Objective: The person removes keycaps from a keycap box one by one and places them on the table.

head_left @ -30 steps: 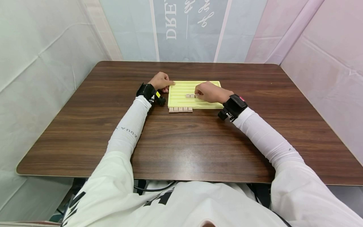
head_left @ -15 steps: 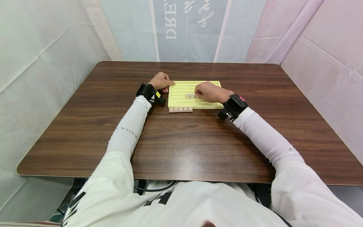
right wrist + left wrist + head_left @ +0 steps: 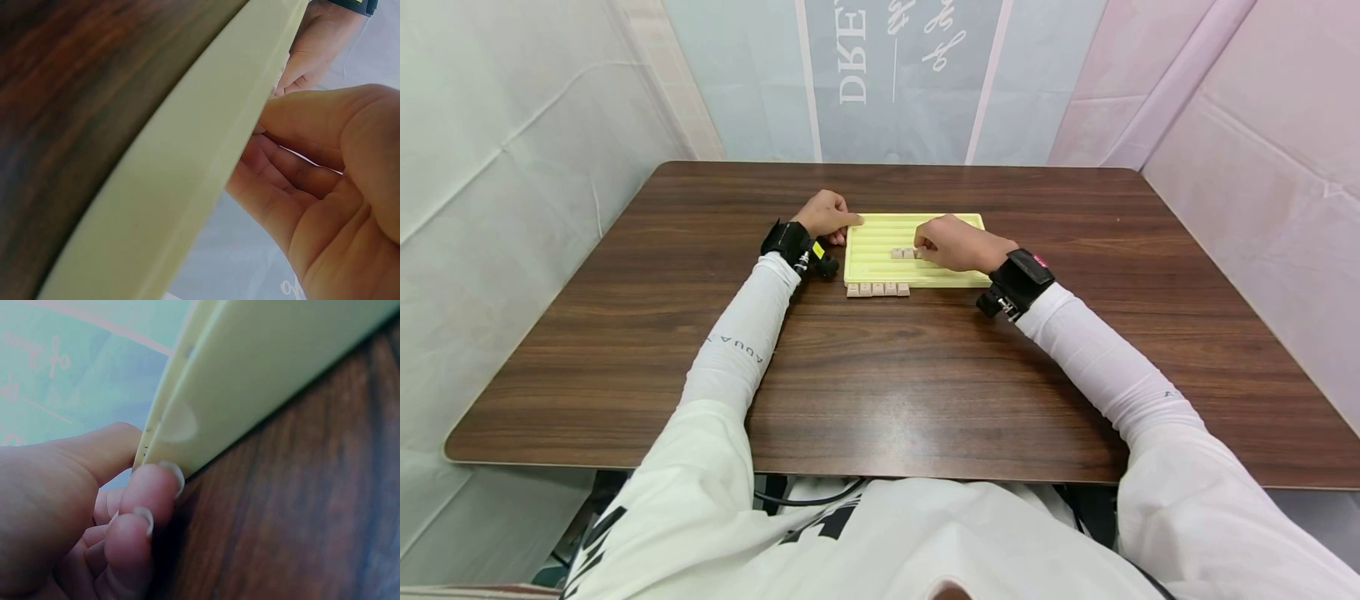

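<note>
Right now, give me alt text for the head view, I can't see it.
A person's left hand grips a yellow ridged tray at its left side while the right hand touches a row of beige blocks inside it. Five more blocks line up by its near edge on a wood-grain table.

wood table [image 3: 925,400], blue lettered banner [image 3: 910,125] far, white sheet [image 3: 512,242] left, pinkish sheet [image 3: 1262,200] right, black cable [image 3: 811,502] below near edge

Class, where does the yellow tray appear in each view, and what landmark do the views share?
Head: yellow tray, just above and right of centre.
Left wrist: its side, upper middle to top right.
Right wrist: its side, slanting from bottom left to top centre-right.
Shared landmark: dark wooden tabletop.
</note>
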`<state>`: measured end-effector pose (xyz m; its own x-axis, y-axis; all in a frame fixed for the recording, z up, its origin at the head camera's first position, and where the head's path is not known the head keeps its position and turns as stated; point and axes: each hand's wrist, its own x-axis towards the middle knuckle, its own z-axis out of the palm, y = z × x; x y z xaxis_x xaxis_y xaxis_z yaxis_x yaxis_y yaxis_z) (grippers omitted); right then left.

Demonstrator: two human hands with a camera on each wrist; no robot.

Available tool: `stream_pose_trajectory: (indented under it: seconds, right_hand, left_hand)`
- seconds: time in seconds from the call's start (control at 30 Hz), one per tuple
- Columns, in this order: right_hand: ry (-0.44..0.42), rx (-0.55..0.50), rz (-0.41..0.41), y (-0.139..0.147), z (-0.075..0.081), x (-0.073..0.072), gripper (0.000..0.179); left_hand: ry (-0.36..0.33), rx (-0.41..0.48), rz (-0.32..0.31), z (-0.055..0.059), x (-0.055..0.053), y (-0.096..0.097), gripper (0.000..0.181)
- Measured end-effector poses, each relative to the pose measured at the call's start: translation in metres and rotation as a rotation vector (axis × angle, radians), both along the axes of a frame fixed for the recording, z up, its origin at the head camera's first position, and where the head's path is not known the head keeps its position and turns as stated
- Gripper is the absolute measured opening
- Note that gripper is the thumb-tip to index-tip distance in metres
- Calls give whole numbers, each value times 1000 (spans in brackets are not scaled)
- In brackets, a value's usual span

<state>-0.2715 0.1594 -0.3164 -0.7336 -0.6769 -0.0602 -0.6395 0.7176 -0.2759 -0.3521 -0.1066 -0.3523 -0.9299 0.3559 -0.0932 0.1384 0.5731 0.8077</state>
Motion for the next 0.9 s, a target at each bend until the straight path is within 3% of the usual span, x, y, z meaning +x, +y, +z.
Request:
stream_pose_trajectory:
  seconds: [0.37,0.63,0.9]
  right_hand:
    - [-46,-14,-30,10,9,-1,11]
    - [-59,-2,-33,13,13,-1,27]
    - [-21,-38,-29,12,23,0,26]
  left_hand:
    - [14,-7,6,2,1,1,27]
    - [14,-10,4,0,0,1,28]
    - [21,-15,4,-1,2,0,27]
